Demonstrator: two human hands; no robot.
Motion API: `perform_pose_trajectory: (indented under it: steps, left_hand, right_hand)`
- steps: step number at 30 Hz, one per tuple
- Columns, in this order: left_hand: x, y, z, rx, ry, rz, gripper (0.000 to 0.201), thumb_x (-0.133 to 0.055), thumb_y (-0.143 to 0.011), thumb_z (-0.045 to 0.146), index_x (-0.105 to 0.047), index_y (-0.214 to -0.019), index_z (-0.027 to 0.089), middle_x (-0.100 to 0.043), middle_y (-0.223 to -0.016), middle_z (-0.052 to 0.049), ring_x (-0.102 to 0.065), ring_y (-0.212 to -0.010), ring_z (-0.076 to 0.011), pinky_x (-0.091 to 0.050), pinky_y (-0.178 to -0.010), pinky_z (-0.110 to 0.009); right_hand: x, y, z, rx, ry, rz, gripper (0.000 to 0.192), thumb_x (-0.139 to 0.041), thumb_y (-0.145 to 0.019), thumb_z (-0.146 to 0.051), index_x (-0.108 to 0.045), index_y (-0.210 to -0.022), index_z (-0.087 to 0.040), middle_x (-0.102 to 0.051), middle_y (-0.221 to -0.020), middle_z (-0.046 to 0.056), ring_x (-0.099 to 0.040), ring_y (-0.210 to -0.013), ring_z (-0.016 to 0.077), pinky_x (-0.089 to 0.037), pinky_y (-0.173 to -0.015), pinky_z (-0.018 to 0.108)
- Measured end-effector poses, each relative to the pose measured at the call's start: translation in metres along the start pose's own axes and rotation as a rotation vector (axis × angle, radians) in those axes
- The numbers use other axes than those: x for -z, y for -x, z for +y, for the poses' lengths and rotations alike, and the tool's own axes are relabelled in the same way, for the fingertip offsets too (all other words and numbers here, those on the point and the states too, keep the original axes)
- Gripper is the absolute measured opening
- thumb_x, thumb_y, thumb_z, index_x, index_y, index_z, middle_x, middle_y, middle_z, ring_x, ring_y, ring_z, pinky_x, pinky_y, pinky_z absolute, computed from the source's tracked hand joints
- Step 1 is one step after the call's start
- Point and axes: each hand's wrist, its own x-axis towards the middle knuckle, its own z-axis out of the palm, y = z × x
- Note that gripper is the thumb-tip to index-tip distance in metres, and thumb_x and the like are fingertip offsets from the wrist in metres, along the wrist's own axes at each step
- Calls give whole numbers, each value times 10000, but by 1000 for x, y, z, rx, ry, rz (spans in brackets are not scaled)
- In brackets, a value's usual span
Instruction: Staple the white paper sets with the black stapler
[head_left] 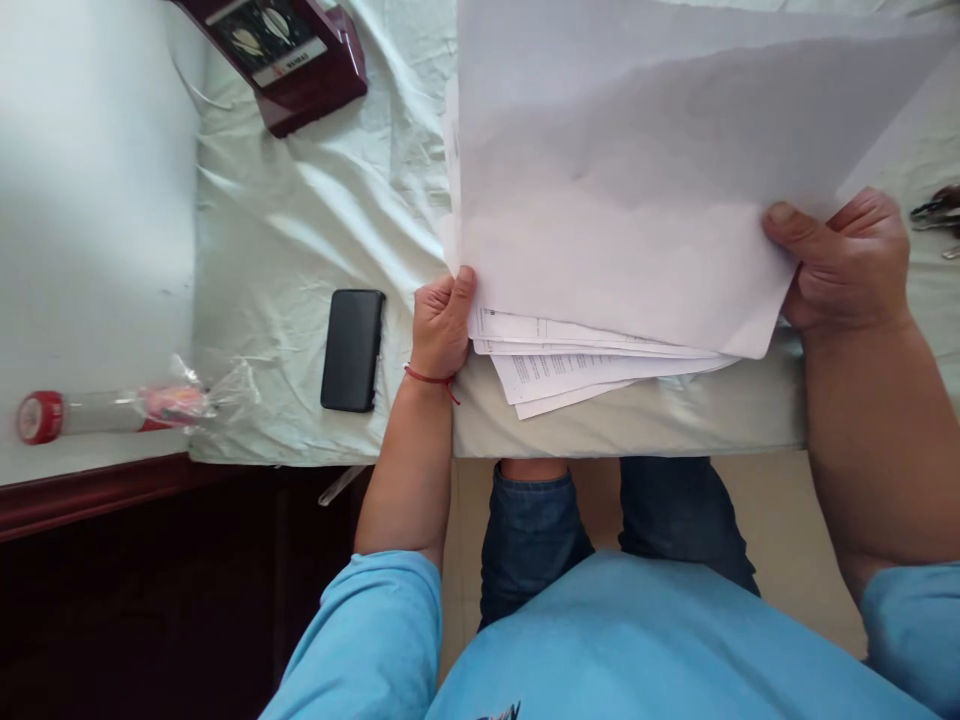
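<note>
Head camera view showed a seated person in a light blue shirt sorting papers at a bench [97, 200] partly draped with a pale cloth [300, 240]; the left hand [442, 325], a red thread at its wrist, was curled closed on the left edge of a stack of printed papers [570, 365], while the right hand [847, 260] pinched the near right corner of a large blank sheet [622, 180] between thumb and fingers; the sheet was raised off the stack and tilted, its far part running out of the frame's top; its long axis appeared to lie left to right across the view, the free near corner pointing down towards the person; the stack lay at the bench's near edge, fanned, lines of print showing on its lower margins. By the look of it, the step in hand was lifting the top sheet clear of the pile; the next move would call for a steady hold on the stack so the lower sheets stayed put. A black phone [352, 350] lay just left of the left hand; a red-capped tube [105, 412] in clear wrap rested well apart at left; a dark red box [289, 55] sat at the far edge.
</note>
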Motion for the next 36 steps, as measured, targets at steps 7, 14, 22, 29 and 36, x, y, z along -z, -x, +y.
perform_pose_trajectory:
  steps: [7, 14, 22, 29, 36]
  left_hand:
    - [-2, 1, 8, -52, 56, -14, 448, -852, -872, 667, -764, -1023, 254, -806, -966, -54, -797, -1031, -269, -671, -909, -396]
    - [7, -10, -6, -147, 286, -87, 564, -1066, -654, 442, -726, -1075, 284, -806, -1101, 12, -782, -1161, -225, -609, -1111, -352]
    - [-3, -2, 0, -82, 290, -125, 331, -878, -889, 583, -863, -958, 259, -832, -925, -26, -816, -1089, -249, -650, -1071, -400]
    - [1, 0, 3, -157, 261, -95, 293, -1046, -683, 434, -881, -879, 290, -844, -959, 14, -802, -897, -191, -675, -930, -348]
    - [8, 3, -2, -104, 316, -135, 474, -1067, -570, 460, -839, -925, 243, -808, -958, -26, -776, -895, -205, -673, -857, -327]
  right_hand:
    - [-2, 2, -2, -70, -92, -69, 466, -827, -731, -467, -708, -1141, -280, -583, -1356, 0, -563, -1302, 231, -491, -1086, 362]
    - [-1, 7, 1, -151, -31, -200, 541, -878, -676, -381, -677, -1165, -268, -611, -1308, -20, -595, -1250, 194, -449, -1151, 401]
    - [-4, 6, -9, 63, -71, -84, 493, -859, -700, -369, -631, -1133, -307, -623, -1265, -37, -551, -1320, 207, -391, -1174, 458]
    - [-13, 14, -19, 112, -5, 15, 413, -821, -735, -430, -653, -1088, -295, -634, -1242, -38, -559, -1306, 222, -371, -1161, 502]
    - [-6, 11, -15, 120, -1, -80, 430, -837, -712, -449, -672, -1075, -286, -645, -1199, -40, -572, -1279, 197, -372, -1179, 459]
